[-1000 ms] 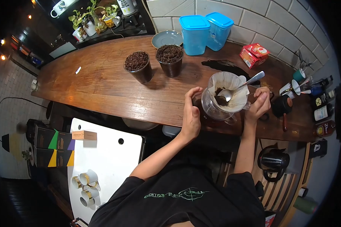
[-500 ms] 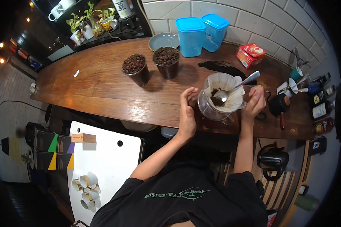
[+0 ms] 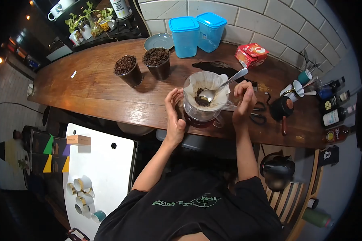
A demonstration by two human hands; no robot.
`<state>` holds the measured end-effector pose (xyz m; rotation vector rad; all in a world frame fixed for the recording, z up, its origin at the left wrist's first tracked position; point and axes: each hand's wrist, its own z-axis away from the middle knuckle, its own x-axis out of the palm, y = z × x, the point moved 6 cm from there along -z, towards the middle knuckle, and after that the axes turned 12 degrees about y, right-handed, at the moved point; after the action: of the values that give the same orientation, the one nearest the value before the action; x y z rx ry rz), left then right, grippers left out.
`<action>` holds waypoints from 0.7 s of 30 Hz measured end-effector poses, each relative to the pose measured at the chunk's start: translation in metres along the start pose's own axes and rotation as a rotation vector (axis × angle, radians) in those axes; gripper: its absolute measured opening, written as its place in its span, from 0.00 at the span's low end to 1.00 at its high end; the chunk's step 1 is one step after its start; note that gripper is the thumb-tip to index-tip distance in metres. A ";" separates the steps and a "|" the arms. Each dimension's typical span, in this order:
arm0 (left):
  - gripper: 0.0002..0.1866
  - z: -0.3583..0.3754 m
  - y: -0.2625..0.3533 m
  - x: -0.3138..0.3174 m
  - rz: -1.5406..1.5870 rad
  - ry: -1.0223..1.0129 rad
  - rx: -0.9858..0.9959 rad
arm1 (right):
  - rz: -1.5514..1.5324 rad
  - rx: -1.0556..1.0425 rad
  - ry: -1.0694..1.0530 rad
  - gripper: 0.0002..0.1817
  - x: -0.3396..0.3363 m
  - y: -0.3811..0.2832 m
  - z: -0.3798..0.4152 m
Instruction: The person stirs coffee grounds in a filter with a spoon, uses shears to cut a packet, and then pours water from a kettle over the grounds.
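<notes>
A clear coffee dripper (image 3: 188, 96) sits on a glass server (image 3: 201, 121) with dark liquid in it, near the counter's front edge. Inside it is a white paper filter (image 3: 217, 100) with wet coffee grounds (image 3: 201, 99) stuck low on its wall. A metal spoon (image 3: 231, 78) leans in the filter, bowl down among the grounds. My left hand (image 3: 175, 120) is curved along the dripper's left side, fingers apart and holding nothing. On the other side, by the dripper's handle, my right hand (image 3: 244, 104) is raised with loosely bent fingers and nothing visible in it.
Two cups of dark grounds (image 3: 128, 72) (image 3: 157, 66) stand left of the dripper. Behind are blue-lidded containers (image 3: 185, 38), a grey plate (image 3: 159, 41) and a red box (image 3: 251, 55). Scissors (image 3: 258, 116), a small black kettle (image 3: 281, 108) and bottles (image 3: 337, 116) lie rightward.
The view has shifted, so the counter things appear farther left. My right hand has come away from the dripper's handle. My left hand stays beside the dripper.
</notes>
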<state>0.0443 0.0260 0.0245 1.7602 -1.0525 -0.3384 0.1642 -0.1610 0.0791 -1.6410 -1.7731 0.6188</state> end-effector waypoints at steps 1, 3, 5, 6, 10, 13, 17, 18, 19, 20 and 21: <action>0.65 0.001 0.000 0.001 -0.018 0.002 -0.010 | -0.140 0.083 0.012 0.23 0.002 -0.001 -0.003; 0.66 0.004 -0.002 0.003 -0.044 0.006 -0.019 | -0.157 0.141 -0.105 0.24 0.004 -0.015 -0.014; 0.69 0.008 -0.003 0.006 -0.065 -0.013 -0.033 | -0.136 0.257 -0.253 0.26 0.011 -0.026 -0.017; 0.69 0.009 -0.001 0.006 -0.070 -0.006 -0.030 | -0.143 0.258 -0.259 0.26 0.010 -0.030 -0.021; 0.69 0.008 0.000 0.007 -0.145 -0.039 -0.008 | -0.025 0.276 -0.434 0.26 0.018 -0.033 -0.028; 0.67 0.009 0.000 0.006 -0.207 -0.059 -0.004 | -0.054 0.127 -0.353 0.19 0.021 -0.042 -0.038; 0.62 0.008 0.001 0.005 -0.224 -0.052 0.011 | 0.128 0.025 -0.412 0.11 0.025 -0.060 -0.045; 0.62 0.008 0.000 0.004 -0.222 -0.050 0.012 | 0.141 0.009 -0.419 0.10 0.026 -0.063 -0.046; 0.61 0.007 -0.001 0.003 -0.262 -0.068 0.037 | 0.142 0.007 -0.421 0.10 0.027 -0.067 -0.047; 0.60 0.007 -0.002 0.002 -0.301 -0.085 0.060 | 0.147 -0.029 -0.438 0.09 0.028 -0.074 -0.047; 0.60 0.008 0.000 0.002 -0.298 -0.083 0.059 | 0.154 -0.065 -0.454 0.08 0.029 -0.082 -0.047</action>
<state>0.0406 0.0196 0.0219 1.9745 -0.8636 -0.5737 0.1409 -0.1448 0.1739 -1.7953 -2.0055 1.0852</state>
